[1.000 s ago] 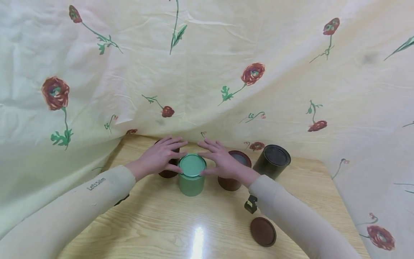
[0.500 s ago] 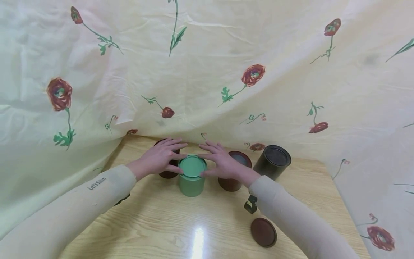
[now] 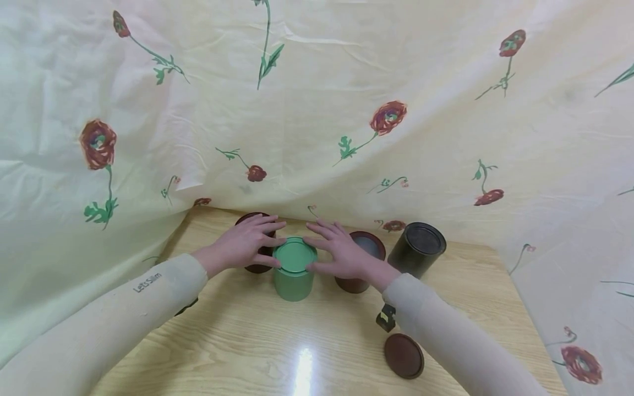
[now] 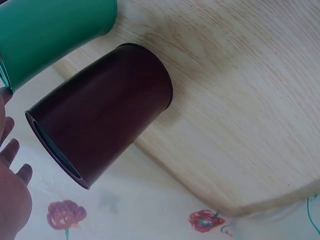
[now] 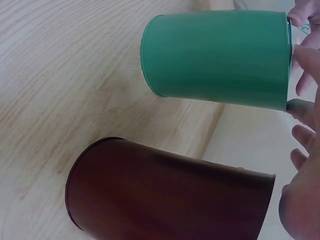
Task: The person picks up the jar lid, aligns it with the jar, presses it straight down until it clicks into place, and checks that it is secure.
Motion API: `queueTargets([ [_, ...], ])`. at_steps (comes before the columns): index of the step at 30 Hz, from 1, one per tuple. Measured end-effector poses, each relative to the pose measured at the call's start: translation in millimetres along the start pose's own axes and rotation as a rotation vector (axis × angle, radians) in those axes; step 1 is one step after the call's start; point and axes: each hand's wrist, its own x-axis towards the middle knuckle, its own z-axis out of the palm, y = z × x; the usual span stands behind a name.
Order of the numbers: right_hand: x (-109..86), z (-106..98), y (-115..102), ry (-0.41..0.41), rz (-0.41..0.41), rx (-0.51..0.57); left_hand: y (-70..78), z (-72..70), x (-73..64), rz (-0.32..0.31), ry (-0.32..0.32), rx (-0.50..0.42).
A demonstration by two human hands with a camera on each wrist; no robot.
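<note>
The tin [image 3: 294, 276] with its lid [image 3: 295, 254] is a flat mid-green, a shade paler on top. Two open tins [image 3: 256, 263] [image 3: 359, 263] flanking it are dark reddish brown, and the loose lid [image 3: 403, 356] is the same brown. The tin [image 3: 417, 248] at the far right is black. The table [image 3: 247, 352] is pale blond wood with streaky grain. The cloth [image 3: 317, 110] is cream, printed with red blooms on green stems. Both sleeves [image 3: 99, 324] are beige.

The head view looks down from above; both wrist views sit close, sharing the green cylindrical tin [image 3: 294, 269] [image 4: 50, 35] [image 5: 217, 59] between the hands.
</note>
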Motion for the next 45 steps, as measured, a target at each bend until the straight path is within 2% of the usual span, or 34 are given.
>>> queueTargets([
  [10, -3.2, 6, -2, 0.078, 0.003, 0.003, 11.8, 3.2, 0.9, -0.052, 0.037, -0.018],
  [19, -3.9, 10, -8, 0.091, -0.002, -0.038, 10.4, 14.8, 1.9, -0.067, 0.032, -0.039],
  [27, -1.4, 16, -17, 0.123, 0.046, -0.001, 9.3, 16.8, 3.2, -0.086, 0.025, -0.071],
  [31, 1.7, 15, -19, 0.116, 0.074, -0.013, 9.5, 14.9, 4.7, -0.093, 0.005, -0.073],
  [39, 5.7, 0, -29, 0.053, 0.050, -0.105, 14.2, 7.2, 7.3, -0.081, -0.016, -0.074],
  [45, 5.5, -4, -36, 0.009, 0.056, -0.188, 18.3, 5.3, 5.2, -0.091, -0.033, -0.068],
])
